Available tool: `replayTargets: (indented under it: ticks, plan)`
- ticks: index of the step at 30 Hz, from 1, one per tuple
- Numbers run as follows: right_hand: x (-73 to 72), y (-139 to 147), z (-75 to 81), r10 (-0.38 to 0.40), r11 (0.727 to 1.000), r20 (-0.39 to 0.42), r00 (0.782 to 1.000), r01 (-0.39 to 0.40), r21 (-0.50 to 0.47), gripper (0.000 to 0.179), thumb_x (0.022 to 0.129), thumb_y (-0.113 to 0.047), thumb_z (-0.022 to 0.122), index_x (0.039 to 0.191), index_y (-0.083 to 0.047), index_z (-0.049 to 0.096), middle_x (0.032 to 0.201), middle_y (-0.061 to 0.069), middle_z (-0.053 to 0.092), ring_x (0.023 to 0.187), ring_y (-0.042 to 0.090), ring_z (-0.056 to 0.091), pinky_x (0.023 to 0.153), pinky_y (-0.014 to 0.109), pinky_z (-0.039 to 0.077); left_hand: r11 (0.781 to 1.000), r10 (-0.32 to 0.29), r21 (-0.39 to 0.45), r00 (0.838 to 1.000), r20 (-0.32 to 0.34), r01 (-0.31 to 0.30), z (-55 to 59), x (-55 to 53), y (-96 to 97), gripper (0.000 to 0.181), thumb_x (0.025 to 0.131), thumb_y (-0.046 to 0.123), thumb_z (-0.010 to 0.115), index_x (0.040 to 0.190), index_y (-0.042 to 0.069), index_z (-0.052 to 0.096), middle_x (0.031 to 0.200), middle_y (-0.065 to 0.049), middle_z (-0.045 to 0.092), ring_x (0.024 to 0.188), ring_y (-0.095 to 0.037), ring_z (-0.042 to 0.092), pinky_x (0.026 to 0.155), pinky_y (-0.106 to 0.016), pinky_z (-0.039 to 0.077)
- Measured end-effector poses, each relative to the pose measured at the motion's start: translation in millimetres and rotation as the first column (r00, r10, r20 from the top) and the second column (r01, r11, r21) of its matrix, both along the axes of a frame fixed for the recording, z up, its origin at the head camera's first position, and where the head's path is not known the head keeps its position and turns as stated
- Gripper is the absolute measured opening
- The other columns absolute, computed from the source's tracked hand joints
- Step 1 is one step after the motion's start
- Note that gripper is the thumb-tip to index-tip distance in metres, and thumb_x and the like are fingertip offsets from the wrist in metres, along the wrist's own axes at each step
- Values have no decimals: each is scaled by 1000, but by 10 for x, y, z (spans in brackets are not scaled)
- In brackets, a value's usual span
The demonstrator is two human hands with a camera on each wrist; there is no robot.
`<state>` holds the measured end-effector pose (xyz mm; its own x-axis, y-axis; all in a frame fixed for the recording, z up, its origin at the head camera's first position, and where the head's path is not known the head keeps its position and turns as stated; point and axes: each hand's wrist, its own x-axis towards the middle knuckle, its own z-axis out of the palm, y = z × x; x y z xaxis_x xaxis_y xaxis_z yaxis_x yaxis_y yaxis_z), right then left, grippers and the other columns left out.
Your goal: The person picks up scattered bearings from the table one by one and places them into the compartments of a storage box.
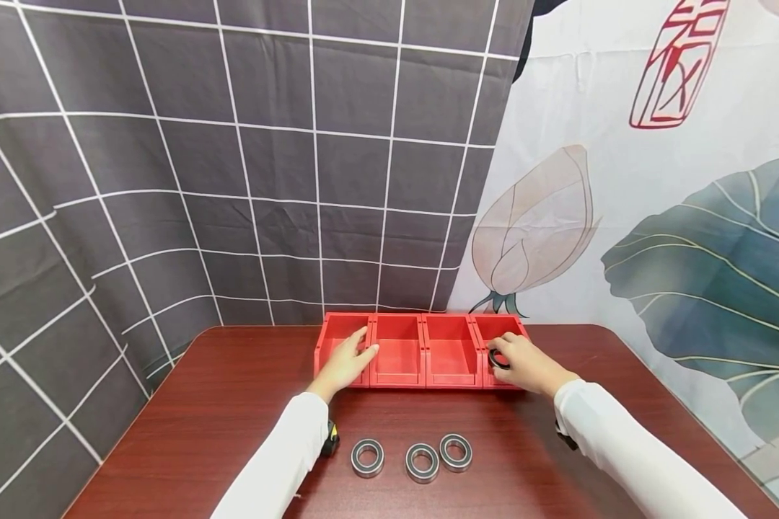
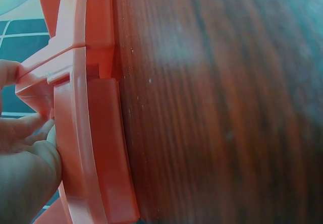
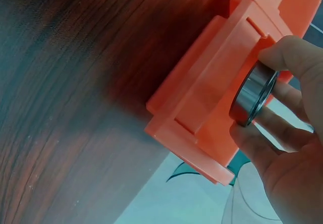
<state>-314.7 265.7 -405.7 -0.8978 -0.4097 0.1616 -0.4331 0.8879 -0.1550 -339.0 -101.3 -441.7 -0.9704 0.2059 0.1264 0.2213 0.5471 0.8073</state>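
Observation:
Four joined red bins stand in a row at the back of the table. At the divider beside the leftmost compartment, my left hand grips the red bin, thumb on one side and fingers on the other. My right hand pinches a ring-shaped bearing between thumb and fingers, tilted on edge at the mouth of the rightmost compartment. In the head view the held bearing is partly covered by the fingers. Three more bearings, a left one, a middle one and a right one, lie flat in front.
A dark reddish wooden table carries everything. Beside the left sleeve is a small black and yellow object, partly hidden. Behind the bins hang a grey gridded cloth and a white cloth with plant prints.

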Motion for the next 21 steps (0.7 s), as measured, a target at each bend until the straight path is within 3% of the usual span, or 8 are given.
replayTargets:
  ticks: [14,21]
  plan:
    - [-176,-78,-70,-71,997,69,995,71,-6,46,81,-20,75,121,-2,62,110,14,58,100,30,55,85,46,55,1000,5,0,1000,-11,-5,-14,-3,3,66,94,41,60,148,11,38,144,-15,47,124,-35,53,100,-50,44]
    - [-238,-77,-58,-72,997,52,996,74,-35,42,82,-17,75,118,2,62,110,18,59,99,32,58,88,47,53,1000,6,2,1000,-5,-6,-10,-4,3,68,93,43,60,148,11,38,143,-14,48,124,-35,53,98,-49,46]
